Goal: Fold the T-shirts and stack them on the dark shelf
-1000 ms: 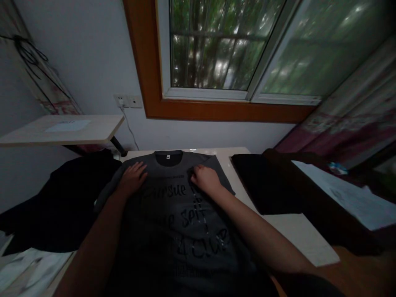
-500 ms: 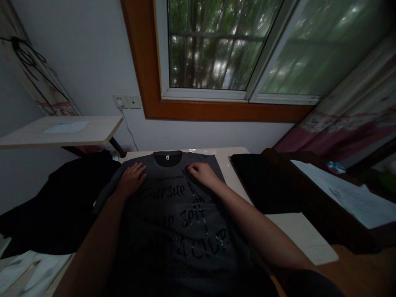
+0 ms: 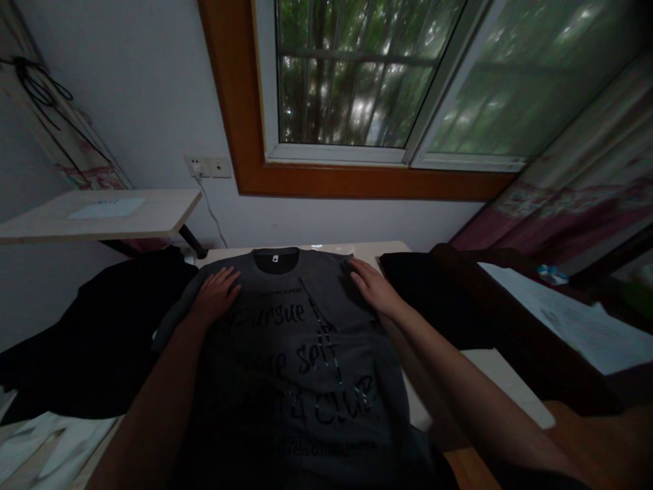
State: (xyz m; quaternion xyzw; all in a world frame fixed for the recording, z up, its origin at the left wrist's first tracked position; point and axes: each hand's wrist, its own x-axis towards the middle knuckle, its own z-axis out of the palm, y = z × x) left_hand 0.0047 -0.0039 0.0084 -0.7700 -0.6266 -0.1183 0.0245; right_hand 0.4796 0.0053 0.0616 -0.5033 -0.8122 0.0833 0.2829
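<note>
Spreading beneath the left hand [image 3: 217, 292] and right hand [image 3: 374, 284], the grey shirt [image 3: 290, 337] has each released grip near a shoulder.

Dim overall, daylight from the window [image 3: 357, 88], deep shadow low on the shirt [image 3: 300, 340], blur toward the right edge

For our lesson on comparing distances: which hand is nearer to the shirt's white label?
Left. The left hand rests on the shirt, left of the label; the right hand is farther off, to the label's right.
</note>
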